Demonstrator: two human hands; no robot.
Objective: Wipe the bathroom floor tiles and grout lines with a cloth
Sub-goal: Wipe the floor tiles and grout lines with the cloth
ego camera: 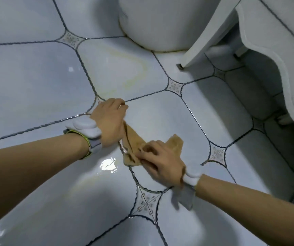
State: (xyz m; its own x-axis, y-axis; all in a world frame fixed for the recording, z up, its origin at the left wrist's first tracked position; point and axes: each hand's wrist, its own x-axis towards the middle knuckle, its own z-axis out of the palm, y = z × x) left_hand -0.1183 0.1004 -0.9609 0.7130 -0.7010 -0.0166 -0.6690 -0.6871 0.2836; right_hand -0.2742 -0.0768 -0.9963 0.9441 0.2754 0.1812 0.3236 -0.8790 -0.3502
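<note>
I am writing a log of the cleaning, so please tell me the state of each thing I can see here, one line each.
cloth: crumpled, stretched between both hands, low over the floor
left hand: grips the cloth's upper end
right hand: grips the cloth's lower end
floor tiles: glossy, wet-looking patch near the cloth
yellowish stain: on the tile beyond the hands, not wiped off
toilet base: grimy along the floor joint
</note>
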